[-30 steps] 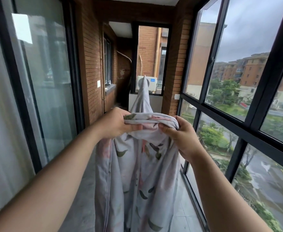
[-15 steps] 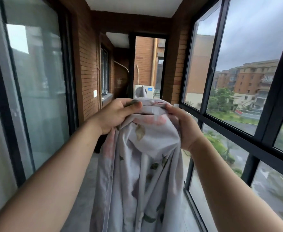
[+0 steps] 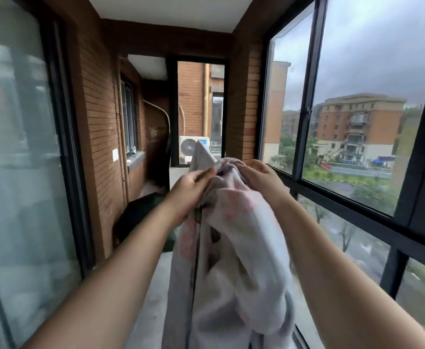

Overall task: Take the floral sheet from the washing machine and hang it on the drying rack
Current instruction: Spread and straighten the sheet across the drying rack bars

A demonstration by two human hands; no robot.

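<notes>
Both hands grasp the bunched top of the sheet (image 3: 234,248), held up in mid-air on the balcony. The left hand (image 3: 188,190) pinches it; the right hand (image 3: 261,177) clutches it. The rest hangs down between the arms.

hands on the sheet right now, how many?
2. The left hand pinches the top of the floral sheet on its left side. The right hand grips the bunched top on the right. Neither is hidden.
</notes>
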